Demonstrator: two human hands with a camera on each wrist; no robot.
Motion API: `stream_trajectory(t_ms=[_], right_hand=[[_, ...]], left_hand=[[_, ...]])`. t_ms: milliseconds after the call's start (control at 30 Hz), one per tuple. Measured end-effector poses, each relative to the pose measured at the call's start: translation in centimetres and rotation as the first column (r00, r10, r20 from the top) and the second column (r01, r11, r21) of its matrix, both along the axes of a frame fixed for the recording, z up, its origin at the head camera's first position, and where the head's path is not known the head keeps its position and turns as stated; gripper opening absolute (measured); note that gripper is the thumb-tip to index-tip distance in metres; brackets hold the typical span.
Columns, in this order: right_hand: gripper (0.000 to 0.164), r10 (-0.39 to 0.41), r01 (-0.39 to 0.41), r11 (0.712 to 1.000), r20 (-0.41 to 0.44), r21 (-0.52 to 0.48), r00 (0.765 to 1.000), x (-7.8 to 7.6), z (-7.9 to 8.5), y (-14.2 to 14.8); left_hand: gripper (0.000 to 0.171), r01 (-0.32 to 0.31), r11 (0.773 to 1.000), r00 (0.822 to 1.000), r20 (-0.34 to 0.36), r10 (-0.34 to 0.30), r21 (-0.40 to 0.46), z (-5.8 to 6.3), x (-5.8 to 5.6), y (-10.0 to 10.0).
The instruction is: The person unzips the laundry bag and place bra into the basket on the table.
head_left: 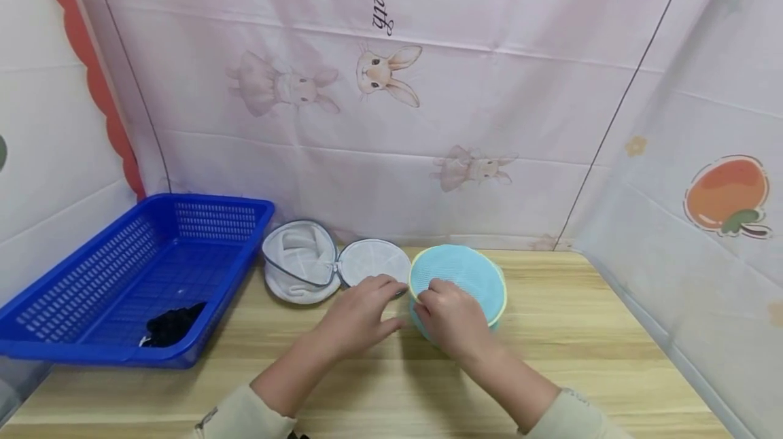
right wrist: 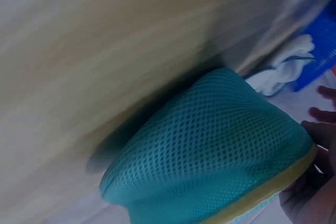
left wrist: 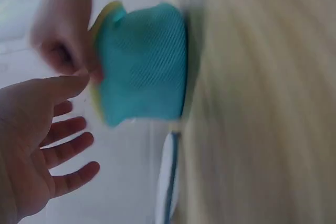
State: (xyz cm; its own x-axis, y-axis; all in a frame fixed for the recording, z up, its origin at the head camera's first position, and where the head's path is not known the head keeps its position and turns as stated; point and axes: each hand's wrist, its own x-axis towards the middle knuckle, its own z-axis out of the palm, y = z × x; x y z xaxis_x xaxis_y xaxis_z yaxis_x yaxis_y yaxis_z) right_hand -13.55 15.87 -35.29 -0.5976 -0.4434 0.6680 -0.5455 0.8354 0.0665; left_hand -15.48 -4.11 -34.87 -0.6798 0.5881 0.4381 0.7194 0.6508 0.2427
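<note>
Roughly upright, turquoise bag, yellow rim uppermost, right hand pinching.

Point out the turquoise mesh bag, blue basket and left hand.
Turquoise mesh bag [head_left: 463, 269]: head view, on its top.
Blue basket [head_left: 165, 272]: head view, on its bare floor.
Left hand [head_left: 359, 315]: head view, back of the hand.

Passage was blocked by white bag beyond left hand, blue bag beyond right hand; room over tabletop was found farther right.
</note>
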Motion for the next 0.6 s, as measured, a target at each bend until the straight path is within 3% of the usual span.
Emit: stream_trajectory(t_ms=[133, 300, 367, 467, 600], right_hand=[[0.018, -0.045, 0.066, 0.990, 0.167, -0.123, 0.985, 0.8, 0.6, -2.0], [0.008, 0.003, 0.045, 0.983, 0.259, -0.180, 0.966, 1.2, 1.0, -2.4], [0.007, 0.057, 0.003, 0.977, 0.278, -0.213, 0.959, 1.3, 1.4, -1.4], [0.023, 0.146, -0.074, 0.965, 0.286, -0.250, 0.947, 1.4, 1.8, 1.4], [0.043, 0.203, -0.157, 0.968, 0.247, -0.194, 0.948, 1.5, 1.3, 5.9]], left_hand=[[0.050, -0.017, 0.997, 1.000, -0.022, 0.018, 0.080, -1.0, 0.3, 1.0], [0.031, -0.005, 0.980, 0.994, -0.102, 0.026, 0.198, -2.1, -0.1, 1.3], [0.024, 0.002, 0.975, 0.996, -0.088, 0.018, 0.222, -2.2, -0.4, 1.3], [0.018, -0.003, 0.969, 0.999, -0.039, 0.013, 0.246, -2.2, -1.1, 1.0], [0.016, -0.001, 0.959, 1.000, 0.022, -0.005, 0.283, -2.1, -2.2, 0.4]])
